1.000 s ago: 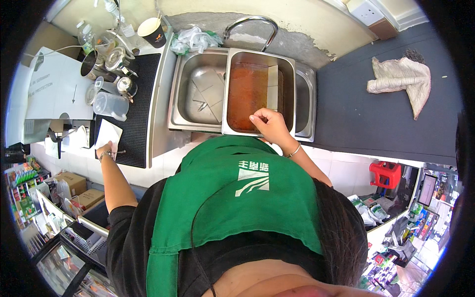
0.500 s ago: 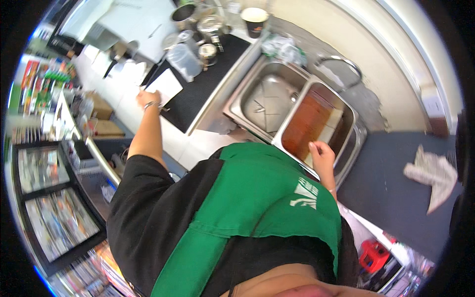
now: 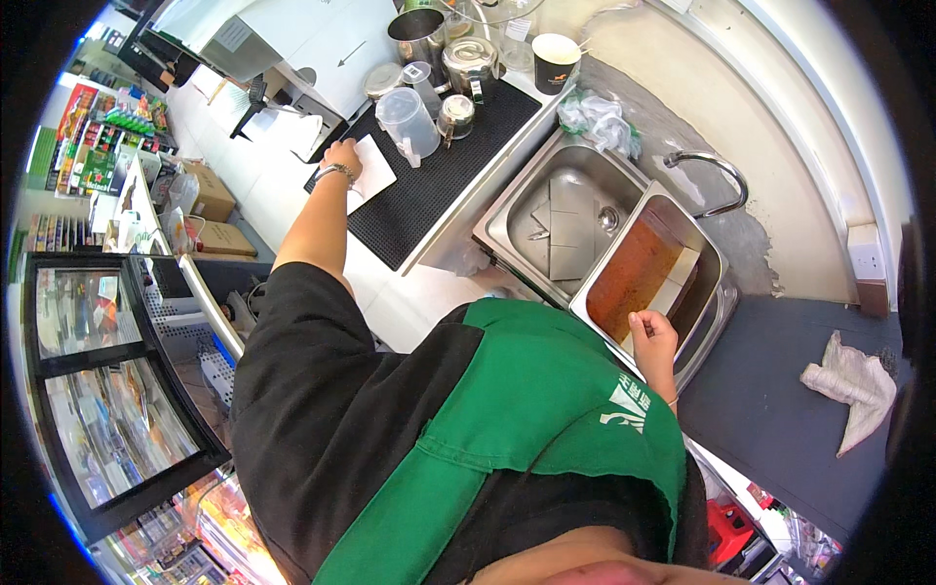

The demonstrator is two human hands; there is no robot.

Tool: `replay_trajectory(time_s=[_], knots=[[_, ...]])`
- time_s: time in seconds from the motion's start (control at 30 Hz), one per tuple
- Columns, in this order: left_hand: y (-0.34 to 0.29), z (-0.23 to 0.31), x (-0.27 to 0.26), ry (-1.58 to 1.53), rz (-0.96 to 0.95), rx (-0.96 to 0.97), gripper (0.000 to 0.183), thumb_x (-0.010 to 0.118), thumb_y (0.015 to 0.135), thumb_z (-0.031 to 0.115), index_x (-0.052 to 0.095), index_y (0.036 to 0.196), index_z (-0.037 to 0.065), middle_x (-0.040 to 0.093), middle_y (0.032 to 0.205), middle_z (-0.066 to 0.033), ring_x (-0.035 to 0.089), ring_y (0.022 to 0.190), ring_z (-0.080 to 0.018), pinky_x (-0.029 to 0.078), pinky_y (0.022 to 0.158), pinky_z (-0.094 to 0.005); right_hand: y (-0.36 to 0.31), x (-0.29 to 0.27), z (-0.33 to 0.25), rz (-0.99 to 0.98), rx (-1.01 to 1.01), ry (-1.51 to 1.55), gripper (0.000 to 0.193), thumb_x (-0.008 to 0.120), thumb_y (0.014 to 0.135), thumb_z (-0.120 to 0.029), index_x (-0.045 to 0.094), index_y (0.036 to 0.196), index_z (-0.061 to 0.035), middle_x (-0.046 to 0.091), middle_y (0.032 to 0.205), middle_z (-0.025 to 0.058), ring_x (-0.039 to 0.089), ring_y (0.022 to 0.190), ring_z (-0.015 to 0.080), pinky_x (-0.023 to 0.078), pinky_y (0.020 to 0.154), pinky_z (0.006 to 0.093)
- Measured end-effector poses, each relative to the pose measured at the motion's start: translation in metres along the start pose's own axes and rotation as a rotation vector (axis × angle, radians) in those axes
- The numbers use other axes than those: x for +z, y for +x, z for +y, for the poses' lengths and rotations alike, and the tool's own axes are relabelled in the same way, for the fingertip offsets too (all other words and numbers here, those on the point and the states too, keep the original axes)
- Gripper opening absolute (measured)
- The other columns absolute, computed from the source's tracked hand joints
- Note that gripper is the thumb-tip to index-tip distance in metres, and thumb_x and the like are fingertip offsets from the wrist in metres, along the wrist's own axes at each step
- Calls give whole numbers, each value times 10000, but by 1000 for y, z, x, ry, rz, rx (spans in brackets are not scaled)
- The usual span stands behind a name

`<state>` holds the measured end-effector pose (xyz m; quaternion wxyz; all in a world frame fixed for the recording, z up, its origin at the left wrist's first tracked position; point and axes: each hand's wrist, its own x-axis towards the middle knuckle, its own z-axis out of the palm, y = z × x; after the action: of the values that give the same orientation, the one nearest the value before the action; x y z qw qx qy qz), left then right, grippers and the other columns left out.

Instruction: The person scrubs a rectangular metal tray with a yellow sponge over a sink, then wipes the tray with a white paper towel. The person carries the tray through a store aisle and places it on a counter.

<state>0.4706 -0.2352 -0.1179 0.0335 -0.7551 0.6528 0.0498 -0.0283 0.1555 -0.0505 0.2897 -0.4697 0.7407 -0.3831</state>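
Observation:
On the far left, my left hand has its fingers curled at the edge of a flat white rectangular plate. That plate lies on a black textured mat. My right hand hovers by the near rim of a deep steel pan, thumb and finger pinched together with nothing visible between them. Orange-brown liquid fills part of the pan, and a pale flat strip rests in it. The pan sits over the right basin. Several flat metal plates lie in the left basin.
Beside the plate stand a clear plastic pitcher, a lidded metal pot and a small jar. A black cup, a plastic bag and a curved faucet line the back. A cloth lies on the right counter.
The whole view has shifted, moving the scene rightward. My left hand has slid farther along the white plate's edge, while the plate keeps its place. My right hand stays by the pan's near rim.

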Motion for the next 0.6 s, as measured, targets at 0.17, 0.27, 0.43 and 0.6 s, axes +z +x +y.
replay_trajectory(time_s=[0.17,0.27,0.43,0.6], knots=[[18,-16,12,47,2,73,320,570,791,201,554,1109,169,499,1157,-157,471,1111,-336,390,933,-426,-6,7,-9,8,-10,-21,143,655,806,-109,593,766,14,566,665,66,515,577,118,425,544,255],[29,-34,16,-16,9,163,297,601,789,264,570,1075,192,500,1157,-126,467,1116,-311,397,924,-416,-2,11,-17,-4,-50,-74,130,654,799,-93,592,759,14,567,664,68,517,566,122,424,532,259],[31,-25,10,-34,-42,78,266,611,801,315,589,1046,214,526,1127,-87,494,1090,-300,403,916,-428,2,24,-35,-4,-70,-63,127,649,795,-91,589,744,10,554,657,81,515,552,147,417,519,274],[19,-23,0,-60,20,116,176,552,843,282,599,952,152,576,1034,-96,551,1004,-307,445,832,-438,4,33,-47,-63,-128,-95,108,640,790,-85,595,744,1,556,667,91,525,570,175,421,530,290]])
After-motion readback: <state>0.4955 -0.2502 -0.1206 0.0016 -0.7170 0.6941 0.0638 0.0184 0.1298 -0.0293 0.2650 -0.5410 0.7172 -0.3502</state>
